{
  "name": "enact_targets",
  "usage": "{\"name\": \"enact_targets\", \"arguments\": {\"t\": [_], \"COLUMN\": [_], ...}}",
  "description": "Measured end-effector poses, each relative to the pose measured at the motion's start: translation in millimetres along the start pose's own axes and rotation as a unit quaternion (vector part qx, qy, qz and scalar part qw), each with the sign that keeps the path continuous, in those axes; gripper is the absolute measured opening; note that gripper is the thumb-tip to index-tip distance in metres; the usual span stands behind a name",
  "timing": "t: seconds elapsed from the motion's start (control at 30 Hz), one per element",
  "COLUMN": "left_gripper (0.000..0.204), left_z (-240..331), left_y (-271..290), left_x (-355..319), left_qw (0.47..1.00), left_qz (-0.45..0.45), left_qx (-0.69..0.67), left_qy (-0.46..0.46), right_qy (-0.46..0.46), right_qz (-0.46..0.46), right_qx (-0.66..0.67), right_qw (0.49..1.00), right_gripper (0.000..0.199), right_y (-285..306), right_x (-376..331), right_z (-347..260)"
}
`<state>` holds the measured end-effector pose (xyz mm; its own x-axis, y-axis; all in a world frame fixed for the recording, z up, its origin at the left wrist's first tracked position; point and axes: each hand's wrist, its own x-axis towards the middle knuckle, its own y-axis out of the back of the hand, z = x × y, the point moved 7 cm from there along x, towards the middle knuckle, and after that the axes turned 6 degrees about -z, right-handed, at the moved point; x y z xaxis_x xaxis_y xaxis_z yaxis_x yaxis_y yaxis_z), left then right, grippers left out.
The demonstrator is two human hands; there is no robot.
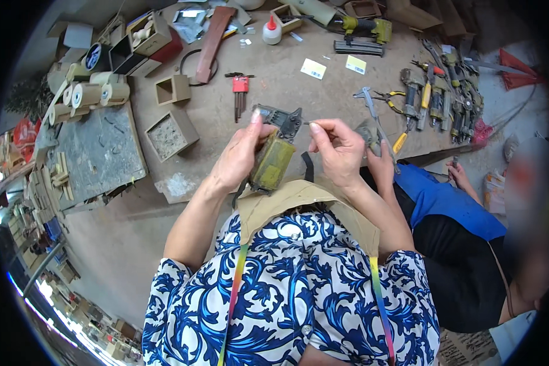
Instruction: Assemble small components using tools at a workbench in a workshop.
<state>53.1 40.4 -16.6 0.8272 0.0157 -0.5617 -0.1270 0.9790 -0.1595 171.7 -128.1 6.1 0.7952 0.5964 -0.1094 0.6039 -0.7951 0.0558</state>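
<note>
My left hand is wrapped round a boxy, worn olive-green power tool with a dark metal base plate at its far end. I hold it tilted just above the apron, close to the bench's front edge. The thumb lies along the side of the base plate. At the plate's right side, my right hand pinches a thin rod, like a hex key, pointing at the plate. Whether its tip sits in a screw is too small to tell. A red hex key holder lies beyond my left hand.
On the wooden bench are small wooden boxes, a glue bottle, a nail gun, a caliper and several power tools at right. Close on my right sits a co-worker in a blue apron, one hand near the bench edge.
</note>
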Motion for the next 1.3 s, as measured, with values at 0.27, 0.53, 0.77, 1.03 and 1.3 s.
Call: {"name": "enact_targets", "arguments": {"t": [0.27,0.53,0.77,1.03,1.3], "left_gripper": [0.078,0.055,0.054,0.056,0.046], "left_z": [-5,10,17,22,12], "left_y": [4,4,-12,-15,-15], "left_x": [-8,-21,-17,-20,-18], "left_qw": [0.995,1.000,0.991,0.992,0.992], "left_qz": [0.014,0.016,0.049,0.009,0.010], "left_qx": [-0.098,-0.023,0.101,0.122,0.100], "left_qy": [-0.011,-0.004,-0.072,-0.040,-0.075], "right_qy": [0.251,0.225,0.158,0.230,0.295], "right_qz": [-0.028,-0.023,-0.048,-0.072,-0.070], "right_qx": [-0.160,-0.144,-0.128,-0.171,-0.209], "right_qw": [0.954,0.963,0.978,0.955,0.930], "right_gripper": [0.008,0.007,0.009,0.011,0.014], "right_y": [-20,-8,4,-7,-8], "right_x": [-7,0,4,9,7], "right_z": [-38,-35,-51,-58,-57]}}
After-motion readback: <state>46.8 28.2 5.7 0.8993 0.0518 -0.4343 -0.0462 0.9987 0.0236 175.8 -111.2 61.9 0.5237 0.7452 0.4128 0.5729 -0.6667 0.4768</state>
